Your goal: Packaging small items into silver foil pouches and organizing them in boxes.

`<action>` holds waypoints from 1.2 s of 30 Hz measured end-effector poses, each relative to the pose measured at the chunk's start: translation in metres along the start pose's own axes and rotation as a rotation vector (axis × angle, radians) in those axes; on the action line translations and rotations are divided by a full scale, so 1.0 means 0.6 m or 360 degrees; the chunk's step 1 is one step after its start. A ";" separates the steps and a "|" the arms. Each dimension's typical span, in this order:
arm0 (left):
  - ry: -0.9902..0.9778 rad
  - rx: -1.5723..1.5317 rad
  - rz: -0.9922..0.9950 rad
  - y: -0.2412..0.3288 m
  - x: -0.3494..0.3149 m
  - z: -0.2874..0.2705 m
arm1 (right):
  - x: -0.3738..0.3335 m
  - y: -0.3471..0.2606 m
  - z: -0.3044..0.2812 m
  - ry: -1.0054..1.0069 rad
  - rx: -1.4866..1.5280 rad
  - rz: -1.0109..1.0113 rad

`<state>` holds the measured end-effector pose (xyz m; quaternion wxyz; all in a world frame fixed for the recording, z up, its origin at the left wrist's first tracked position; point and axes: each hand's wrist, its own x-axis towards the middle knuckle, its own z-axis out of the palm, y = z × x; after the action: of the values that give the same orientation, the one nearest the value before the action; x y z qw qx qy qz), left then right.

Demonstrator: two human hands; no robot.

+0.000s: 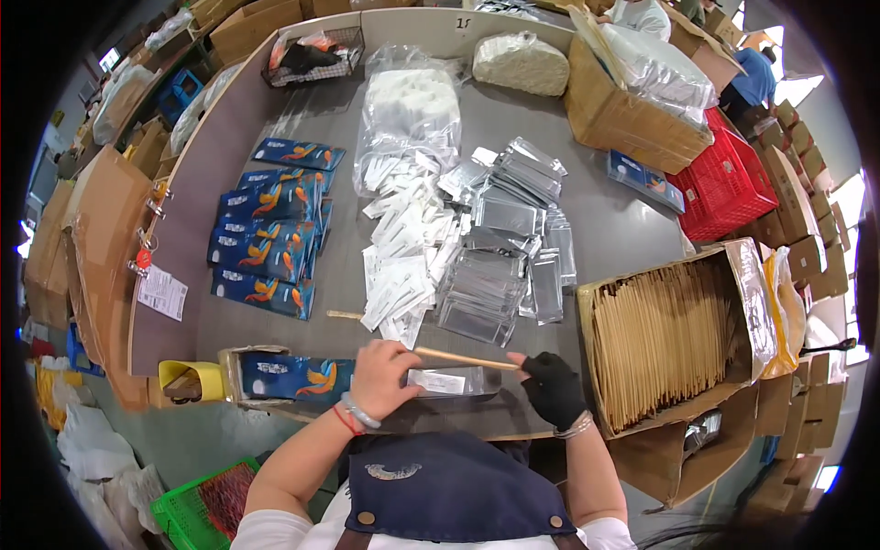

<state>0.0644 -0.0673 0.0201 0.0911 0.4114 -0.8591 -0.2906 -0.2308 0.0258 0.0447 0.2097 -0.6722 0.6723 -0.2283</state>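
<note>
Left hand (380,374) grips a clear plastic pouch (451,381) at the near table edge, steadying its mouth. Right hand (552,385), in a black fingerless glove, pinches a wooden stick (463,358) whose far end lies at the pouch opening, apparently for insertion. Supplies sit within reach: a carton of wooden sticks (665,339) to the right, silver foil pouches (500,261) and white sachets (403,266) ahead, blue printed packets (266,243) stacked to the left.

Blue, silver, white and tan on a grey table (623,229)

Blue packets (266,243) carry orange swirls; the pouches (504,247) are silver, the sachets (403,266) white, the sticks (660,339) tan, the crate (729,183) red.
</note>
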 end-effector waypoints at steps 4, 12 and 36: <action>0.0272 0.0125 0.0049 -0.025 -0.058 -0.032 | -0.009 0.015 0.040 -0.0428 -0.0427 0.0031; 0.0221 0.0117 0.0202 -0.005 -0.036 -0.004 | 0.022 0.010 0.115 0.0033 -0.0064 -0.0215; 0.0570 0.0528 0.0025 -0.086 -0.020 -0.108 | 0.032 -0.090 0.066 -0.0033 -0.0418 -0.0019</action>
<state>0.1316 -0.1112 0.0440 0.1755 0.4591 -0.8683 -0.0671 -0.1640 0.0061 0.0453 0.1255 -0.7003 0.6901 -0.1327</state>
